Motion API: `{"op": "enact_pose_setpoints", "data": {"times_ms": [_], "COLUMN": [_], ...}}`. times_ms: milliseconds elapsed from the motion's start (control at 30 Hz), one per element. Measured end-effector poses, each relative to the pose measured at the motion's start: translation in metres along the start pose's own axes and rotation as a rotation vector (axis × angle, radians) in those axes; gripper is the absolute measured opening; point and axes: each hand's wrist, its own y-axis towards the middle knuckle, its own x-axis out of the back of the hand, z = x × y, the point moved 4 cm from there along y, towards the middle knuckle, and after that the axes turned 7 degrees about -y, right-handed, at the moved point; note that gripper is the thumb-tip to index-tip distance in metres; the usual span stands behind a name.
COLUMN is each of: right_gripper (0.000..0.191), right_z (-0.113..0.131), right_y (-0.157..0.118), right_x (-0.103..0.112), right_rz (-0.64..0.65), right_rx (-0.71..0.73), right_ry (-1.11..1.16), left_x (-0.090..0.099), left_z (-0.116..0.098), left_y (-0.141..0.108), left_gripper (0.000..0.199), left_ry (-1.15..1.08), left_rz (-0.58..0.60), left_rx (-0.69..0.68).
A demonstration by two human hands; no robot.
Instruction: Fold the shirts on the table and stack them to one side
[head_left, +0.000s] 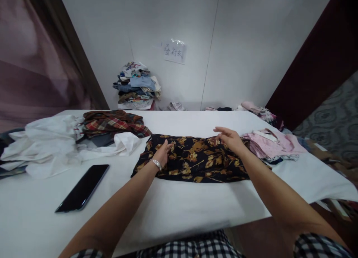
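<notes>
- Fingers [222,130] of the right hand [231,139] are held apart, with nothing seen clamped between them; the hand is poised at the far side of the floral cloth [192,157], and whether the fabric is touched there cannot be told.
- The left hand [162,154], ringed at the wrist by a silvery bracelet [157,164], is placed over the left part of the same cloth, its fingers extended and parted rather than closed on fabric.
- Nearest of all, a black-and-white checked garment [195,248] is worn by the person.
- A dark phone [84,187] is laid on the white tabletop [190,202], to the left of the left forearm and apart from the cloth.
- The floral cloth, patterned in golden brown on black, is spread wide and low across the middle of the table.
- At the left, white garments [53,142] are heaped loosely, and a plaid garment [112,124] is bundled near them.
- At the right, pink clothing [279,146] is piled beside the cloth's right end.
- Beyond the table's far edge, clothes are gathered in a tall stack [137,86].
- On the pale wall [237,45], a handwritten paper sheet [174,53] is fixed.
</notes>
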Motion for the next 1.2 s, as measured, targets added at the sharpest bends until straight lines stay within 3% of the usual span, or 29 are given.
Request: {"op": "enact_pose_setpoints", "data": {"times_ms": [100, 200, 333, 433, 600, 700, 867, 1000, 1067, 1200], "right_gripper": [0.035, 0.043, 0.053, 0.051, 0.05, 0.05, 0.048, 0.047, 0.047, 0.047], "right_z": [-0.047, -0.075, -0.092, -0.094, -0.091, -0.09, -0.094, -0.103, -0.105, -0.106], "right_y": [-0.02, -0.039, -0.063, -0.075, -0.08, -0.078, -0.079, -0.079, -0.079, -0.079], "right_x": [0.0, -0.007, -0.034, -0.047, -0.05, -0.048, -0.046, -0.046, -0.045, -0.043], "right_rz": [0.006, 0.085, 0.332, 0.315, 0.282, 0.278, 0.233, 0.205, 0.194, 0.194], "right_rx": [-0.089, -0.1, -0.155, -0.176, -0.173, -0.174, -0.165, -0.153, -0.143, -0.128], "right_ry": [-0.267, -0.499, -0.771, -0.931, -0.936, -0.908, -0.869, -0.844, -0.839, -0.833], "left_x": [0.004, 0.008, 0.01, 0.012, 0.016, 0.022, 0.025, 0.031, 0.038, 0.054], "left_z": [0.015, 0.022, 0.023, 0.018, 0.012, 0.01, -0.002, -0.021, -0.027, -0.029], "left_y": [-0.005, -0.004, -0.002, -0.006, -0.015, -0.015, -0.019, -0.026, -0.029, -0.028], "left_gripper": [0.038, 0.042, 0.039, 0.033, 0.042, 0.046, 0.033, 0.022, 0.025, 0.041], "left_ry": [-0.06, -0.025, -0.036, -0.078, -0.206, -0.259, -0.366, -0.353, -0.22, 0.31], "left_rz": [0.005, -0.032, -0.096, -0.149, -0.069, -0.095, -0.081, -0.04, -0.08, -0.25], "left_rx": [0.09, 0.088, 0.107, 0.081, 0.046, -0.002, -0.051, -0.208, -0.315, -0.424]}}
